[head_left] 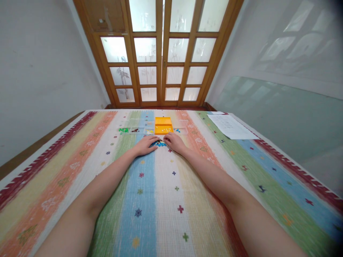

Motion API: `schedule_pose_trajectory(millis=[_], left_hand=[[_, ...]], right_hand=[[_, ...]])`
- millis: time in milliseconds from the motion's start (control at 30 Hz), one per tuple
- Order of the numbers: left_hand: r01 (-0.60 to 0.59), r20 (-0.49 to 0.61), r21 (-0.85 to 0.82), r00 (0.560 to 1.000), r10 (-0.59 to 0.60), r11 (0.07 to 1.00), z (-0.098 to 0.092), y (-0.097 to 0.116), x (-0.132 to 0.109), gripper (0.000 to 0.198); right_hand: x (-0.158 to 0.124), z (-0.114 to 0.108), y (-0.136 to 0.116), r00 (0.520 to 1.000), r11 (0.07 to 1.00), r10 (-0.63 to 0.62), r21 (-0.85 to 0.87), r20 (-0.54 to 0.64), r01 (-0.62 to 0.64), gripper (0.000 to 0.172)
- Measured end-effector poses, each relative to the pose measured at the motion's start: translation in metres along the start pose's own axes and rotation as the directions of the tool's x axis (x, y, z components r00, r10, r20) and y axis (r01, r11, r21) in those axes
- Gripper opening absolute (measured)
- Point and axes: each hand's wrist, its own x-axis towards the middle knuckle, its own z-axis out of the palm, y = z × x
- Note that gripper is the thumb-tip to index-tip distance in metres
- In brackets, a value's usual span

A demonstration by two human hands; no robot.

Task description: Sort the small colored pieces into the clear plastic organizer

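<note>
A small pile of mixed pieces (160,143), mostly blue with some dark and yellow ones, lies on the striped cloth. My left hand (146,145) rests at the pile's left side, thumb and fingers apart around its edge. On the right, my right hand (173,141) touches the pile with bent fingers; whatever its fingertips hold is too small to tell. Just beyond stands an open orange box (164,121) with pale pieces inside. Clear boxes flank it, with green pieces (123,130), dark brown pieces (135,130), yellow pieces (150,131) and blue pieces (177,130).
The table is covered by a striped, patterned cloth (140,200). White paper sheets (230,126) lie at the back right. A glass panel (281,117) leans along the right wall, and wooden doors with glass panes (162,67) stand behind the table.
</note>
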Motion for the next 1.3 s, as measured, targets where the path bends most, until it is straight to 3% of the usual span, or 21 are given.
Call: schedule_pose_trajectory(millis=[300,700,1033,1300], left_hand=[[-0.007,0.025,0.008,1.000,0.006,1.000,-0.002,-0.001,-0.001,0.054],[-0.006,0.022,0.008,1.000,0.006,1.000,-0.004,0.000,-0.002,0.052],[0.067,-0.076,0.021,0.995,-0.065,0.998,-0.009,-0.009,-0.007,0.045],[0.072,-0.120,0.044,0.991,-0.067,0.996,-0.010,-0.014,-0.006,0.038]], right_hand=[[0.001,0.005,0.004,0.992,0.992,0.099,0.091,-0.079,-0.092,0.013],[0.003,0.004,0.007,0.975,0.984,0.048,0.179,-0.219,-0.009,0.016],[0.020,-0.003,0.029,0.913,0.940,0.206,0.332,-0.352,-0.084,0.018],[0.037,-0.017,0.033,0.921,0.965,0.199,0.232,-0.334,-0.125,0.018]])
